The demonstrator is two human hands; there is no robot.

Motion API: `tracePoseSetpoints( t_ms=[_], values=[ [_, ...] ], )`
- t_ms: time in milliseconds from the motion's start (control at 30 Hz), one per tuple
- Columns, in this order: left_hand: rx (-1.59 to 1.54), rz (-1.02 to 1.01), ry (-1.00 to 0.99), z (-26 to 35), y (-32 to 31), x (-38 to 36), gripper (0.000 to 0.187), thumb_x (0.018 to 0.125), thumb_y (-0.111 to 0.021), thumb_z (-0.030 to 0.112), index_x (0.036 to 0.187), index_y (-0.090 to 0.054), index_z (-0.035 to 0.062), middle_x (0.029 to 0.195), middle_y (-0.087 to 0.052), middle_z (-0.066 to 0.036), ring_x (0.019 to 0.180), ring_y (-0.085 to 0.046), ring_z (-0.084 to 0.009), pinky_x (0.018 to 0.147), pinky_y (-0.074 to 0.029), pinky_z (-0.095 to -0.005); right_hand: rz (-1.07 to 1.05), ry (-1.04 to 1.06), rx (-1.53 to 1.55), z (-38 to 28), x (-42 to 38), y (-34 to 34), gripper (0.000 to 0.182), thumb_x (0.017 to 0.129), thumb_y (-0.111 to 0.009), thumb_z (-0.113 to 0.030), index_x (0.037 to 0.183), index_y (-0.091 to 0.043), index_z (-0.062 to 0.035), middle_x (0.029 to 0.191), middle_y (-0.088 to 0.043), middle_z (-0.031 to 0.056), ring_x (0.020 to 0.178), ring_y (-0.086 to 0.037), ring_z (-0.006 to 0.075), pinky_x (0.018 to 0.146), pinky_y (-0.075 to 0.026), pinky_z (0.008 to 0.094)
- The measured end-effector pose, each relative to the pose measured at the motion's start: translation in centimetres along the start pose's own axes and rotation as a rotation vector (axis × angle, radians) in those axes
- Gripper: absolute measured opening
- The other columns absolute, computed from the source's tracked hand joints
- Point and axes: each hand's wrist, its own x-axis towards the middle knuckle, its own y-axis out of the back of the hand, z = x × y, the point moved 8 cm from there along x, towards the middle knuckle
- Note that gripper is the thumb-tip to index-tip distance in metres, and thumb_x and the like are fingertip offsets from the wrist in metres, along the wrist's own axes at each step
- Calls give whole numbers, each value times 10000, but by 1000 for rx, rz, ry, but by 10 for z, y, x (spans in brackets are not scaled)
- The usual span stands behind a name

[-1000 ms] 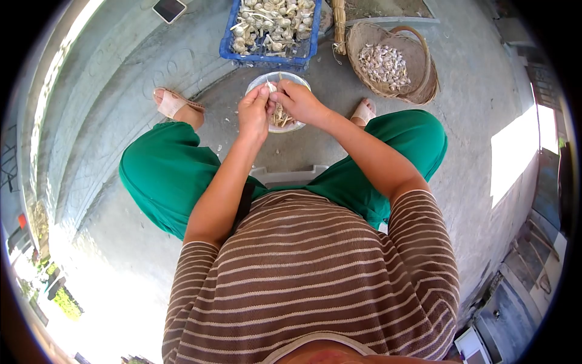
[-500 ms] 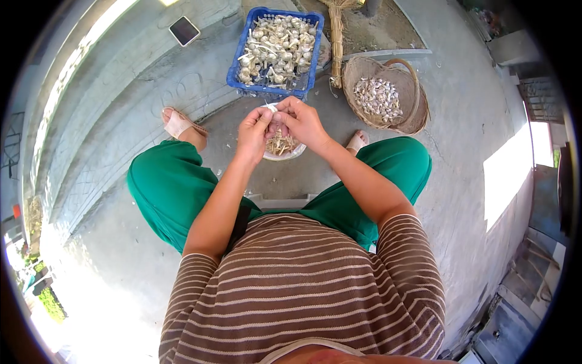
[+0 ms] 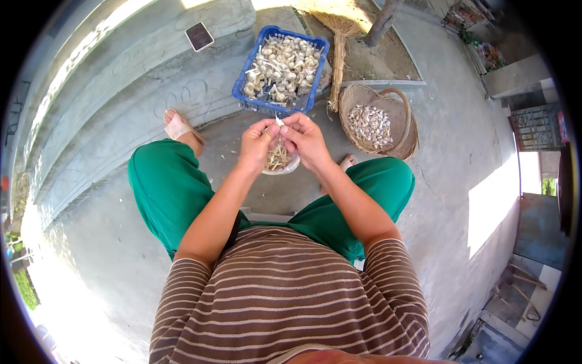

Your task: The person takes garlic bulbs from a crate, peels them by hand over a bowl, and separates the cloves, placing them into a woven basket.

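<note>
Both my hands meet above a white bowl [image 3: 280, 170] that holds dry stalks and scraps. Between the fingertips is a small white garlic piece [image 3: 279, 122], pinched from both sides. My left hand [image 3: 257, 144] is closed on its left side, and my right hand [image 3: 307, 141] is closed on its right side. Just beyond the hands stands a blue crate [image 3: 239, 88] full of garlic bulbs [image 3: 285, 64] with stalks. To the right, a wicker basket [image 3: 403, 130] with a handle holds loose garlic cloves [image 3: 370, 125].
A straw broom [image 3: 337, 67] lies beside the crate, near a post [image 3: 383, 21]. A tablet-like device [image 3: 199, 37] rests on the step [image 3: 151, 67] at the upper left. My green-trousered knees spread on both sides of the bowl.
The whole view has shifted, so the crate and bowl appear lower. The garlic piece stays pinched between both hands, and its pointed white tip now shows more clearly.
</note>
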Motion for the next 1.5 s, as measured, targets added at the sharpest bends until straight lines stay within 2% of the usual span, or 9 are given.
tracePoseSetpoints(
  t_ms=[300, 367, 567, 900, 967, 1067, 1200, 1267, 1500],
  values=[
    [-14, 78, 28, -23, 21, -4, 194, 892, -566, 147, 1024, -603, 9, 732, -533, 30, 578, -388, -50, 506, -313, -202, 5, -102, -3, 23, 0, 1, 108, 854, -603, -52, 927, -523, -56, 682, -534, 11, 468, -385, 41, 388, -247, 187],
    [-78, 70, 34, -23, 22, -3, 158, 889, -572, 149, 969, -603, 17, 706, -512, 33, 572, -385, -51, 501, -306, -201, -25, -1, -120, 22, 6, 0, 115, 854, -609, -70, 929, -524, -55, 670, -528, 5, 463, -389, 43, 391, -269, 187],
    [-41, 46, 26, -22, 26, 6, 122, 886, -580, 168, 822, -568, 65, 656, -479, 37, 538, -368, -51, 479, -290, -194, -73, -63, -293, 21, 20, 13, 115, 890, -567, -117, 856, -498, -32, 595, -501, -1, 418, -394, 41, 375, -298, 191],
    [-64, 83, 12, -31, 30, 13, 125, 902, -560, 189, 837, -561, 82, 639, -468, 41, 524, -367, -52, 466, -285, -199, -40, -52, -345, 29, 26, 13, 159, 919, -536, -196, 913, -496, -43, 639, -491, 0, 462, -405, 50, 413, -330, 194],
    [-129, 109, 55, -36, 33, 13, 144, 911, -544, 209, 851, -547, 78, 645, -468, 28, 521, -373, -62, 465, -285, -199, -19, -42, -510, 31, 31, 19, 138, 912, -528, -146, 937, -481, -18, 593, -500, 9, 426, -434, 62, 382, -336, 217],
    [-159, 135, 64, -27, 28, 11, 163, 921, -525, 226, 870, -525, 71, 655, -465, 14, 519, -379, -75, 463, -287, -200, -4, -115, -479, 27, 27, 17, 146, 927, -504, -177, 966, -498, -36, 656, -520, 3, 496, -451, 46, 416, -342, 197],
    [-193, 102, 133, -35, 28, 11, 172, 926, -511, 235, 898, -515, 65, 663, -457, 7, 518, -374, -82, 465, -287, -200, 85, -161, -305, 31, 24, 19, 126, 920, -491, -138, 946, -496, -15, 626, -511, 16, 438, -444, 67, 390, -348, 217],
    [-77, 64, 161, -41, 26, 9, 162, 929, -506, 227, 934, -524, 66, 663, -439, 19, 522, -363, -68, 465, -282, -196, 66, -28, -373, 36, 27, 25, 130, 925, -493, -147, 932, -499, -18, 634, -512, 12, 442, -433, 62, 392, -346, 210],
    [149, 38, 61, -36, 24, 10, 172, 932, -504, 231, 969, -532, 65, 628, -373, 51, 526, -321, -42, 453, -253, -195, -18, -8, -354, 36, 27, 21, 125, 919, -531, -163, 924, -490, -45, 627, -472, -20, 477, -394, 36, 405, -311, 188]
  ],
)
